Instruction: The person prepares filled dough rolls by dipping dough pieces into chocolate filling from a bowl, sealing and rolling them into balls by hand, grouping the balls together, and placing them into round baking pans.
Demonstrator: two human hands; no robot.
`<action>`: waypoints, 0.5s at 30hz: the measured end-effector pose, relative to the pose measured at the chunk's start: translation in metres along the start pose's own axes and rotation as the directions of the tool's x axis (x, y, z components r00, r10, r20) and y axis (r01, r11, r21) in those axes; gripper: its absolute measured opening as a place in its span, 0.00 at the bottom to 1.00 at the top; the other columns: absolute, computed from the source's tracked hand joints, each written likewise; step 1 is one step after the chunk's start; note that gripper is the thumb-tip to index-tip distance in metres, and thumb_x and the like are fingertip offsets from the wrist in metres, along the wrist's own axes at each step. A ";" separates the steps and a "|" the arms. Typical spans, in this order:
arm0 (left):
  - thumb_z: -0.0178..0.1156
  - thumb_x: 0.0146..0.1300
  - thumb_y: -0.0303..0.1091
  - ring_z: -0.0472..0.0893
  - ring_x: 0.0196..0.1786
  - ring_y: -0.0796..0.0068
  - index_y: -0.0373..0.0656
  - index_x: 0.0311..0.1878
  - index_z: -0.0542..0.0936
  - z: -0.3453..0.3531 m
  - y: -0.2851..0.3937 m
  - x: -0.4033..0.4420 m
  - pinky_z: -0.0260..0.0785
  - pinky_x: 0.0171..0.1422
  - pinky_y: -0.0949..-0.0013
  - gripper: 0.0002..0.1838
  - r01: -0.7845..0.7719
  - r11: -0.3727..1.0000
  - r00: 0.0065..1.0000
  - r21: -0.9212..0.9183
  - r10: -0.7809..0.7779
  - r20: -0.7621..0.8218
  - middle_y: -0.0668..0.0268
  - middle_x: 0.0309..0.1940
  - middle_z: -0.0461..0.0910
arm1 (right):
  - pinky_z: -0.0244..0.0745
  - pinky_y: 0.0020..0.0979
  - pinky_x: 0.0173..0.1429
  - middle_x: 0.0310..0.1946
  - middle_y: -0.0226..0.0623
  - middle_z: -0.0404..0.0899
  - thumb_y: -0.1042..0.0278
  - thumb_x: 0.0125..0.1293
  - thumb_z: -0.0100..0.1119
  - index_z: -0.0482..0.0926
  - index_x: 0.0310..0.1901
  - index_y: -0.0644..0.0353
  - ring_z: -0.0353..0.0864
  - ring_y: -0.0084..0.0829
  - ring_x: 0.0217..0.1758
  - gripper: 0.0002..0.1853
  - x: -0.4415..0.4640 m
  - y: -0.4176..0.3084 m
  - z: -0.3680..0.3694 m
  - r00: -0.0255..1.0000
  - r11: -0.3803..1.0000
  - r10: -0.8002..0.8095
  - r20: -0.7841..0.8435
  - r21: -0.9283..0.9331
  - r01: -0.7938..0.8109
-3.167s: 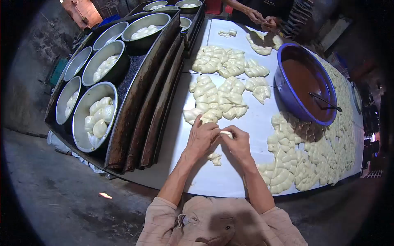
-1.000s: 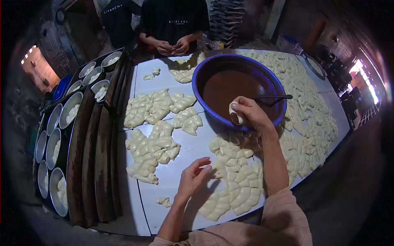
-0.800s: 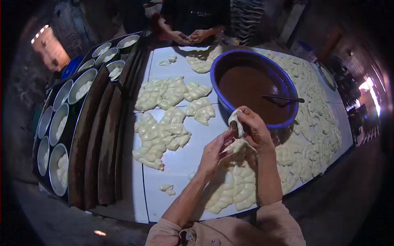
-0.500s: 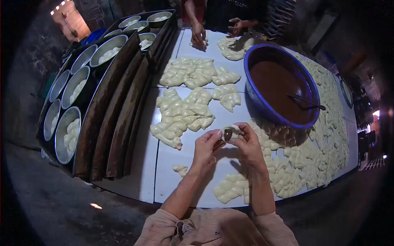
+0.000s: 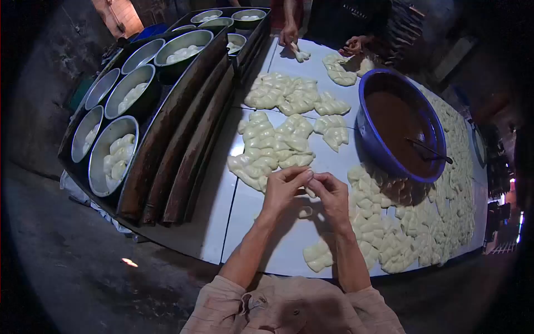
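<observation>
My left hand [image 5: 282,192] and my right hand [image 5: 332,196] meet over the near middle of the table, fingertips pinched together. Between them is a small piece of pale dough [image 5: 310,192], mostly covered by my fingers; no brown filling shows. Just below on the table lies a small loose scrap of dough [image 5: 305,211]. Close beyond my left hand spreads a cluster of glossy dough pieces [image 5: 267,147]. To the right, a blue basin [image 5: 365,131] holds a brown paste [image 5: 397,131] with a dark-handled utensil [image 5: 431,150] resting in it.
Dough pieces [image 5: 411,234] cover the table's right side. On the left, round metal pans [image 5: 114,156] with dough sit in a rack beside dark curved slats [image 5: 161,150]. Across the table, a co-worker's hand [image 5: 288,34] holds dough; their other hand [image 5: 356,45] is near more dough.
My fingertips have closed together over the dough, and the brown filling seen in it before is hidden. The whole view has shifted. The co-worker's hand now has a dough piece hanging from it.
</observation>
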State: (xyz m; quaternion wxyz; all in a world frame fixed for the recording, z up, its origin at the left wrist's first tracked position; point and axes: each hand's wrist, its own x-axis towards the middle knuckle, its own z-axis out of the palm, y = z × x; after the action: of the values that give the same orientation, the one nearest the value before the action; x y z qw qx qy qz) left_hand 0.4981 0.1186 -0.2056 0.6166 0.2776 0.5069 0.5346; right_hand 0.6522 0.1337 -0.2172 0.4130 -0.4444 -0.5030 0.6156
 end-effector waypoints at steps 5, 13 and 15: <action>0.67 0.66 0.43 0.83 0.41 0.80 0.38 0.52 0.83 -0.017 0.006 0.007 0.77 0.43 0.74 0.19 0.126 0.991 0.991 0.035 -0.128 0.050 0.66 0.41 0.85 | 0.73 0.25 0.48 0.50 0.36 0.80 0.74 0.62 0.67 0.80 0.60 0.60 0.78 0.25 0.49 0.22 -0.011 -0.005 -0.007 0.958 0.961 -0.224 0.180 -0.124 0.248; 0.64 0.68 0.34 0.83 0.43 0.78 0.39 0.54 0.83 -0.007 -0.003 -0.007 0.81 0.46 0.71 0.14 -0.034 0.998 0.984 -0.045 0.041 0.174 0.66 0.42 0.84 | 0.73 0.26 0.46 0.44 0.35 0.78 0.74 0.65 0.65 0.78 0.45 0.62 0.77 0.24 0.41 0.09 -0.003 -0.002 0.022 0.863 0.892 -0.452 -0.225 -0.091 0.443; 0.62 0.69 0.33 0.82 0.43 0.80 0.39 0.55 0.83 -0.005 -0.001 -0.010 0.80 0.47 0.71 0.14 -0.043 0.999 0.984 -0.032 0.047 0.171 0.67 0.43 0.84 | 0.73 0.26 0.45 0.44 0.35 0.78 0.74 0.65 0.66 0.78 0.44 0.63 0.76 0.23 0.40 0.09 0.004 0.013 0.011 0.837 0.826 -0.536 -0.107 -0.272 0.494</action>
State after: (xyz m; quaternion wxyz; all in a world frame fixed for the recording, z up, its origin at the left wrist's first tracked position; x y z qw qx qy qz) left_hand 0.4946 0.1083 -0.2045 0.6496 0.3255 0.4379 0.5295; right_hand 0.6393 0.1329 -0.2290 0.5525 -0.3900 -0.6341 0.3750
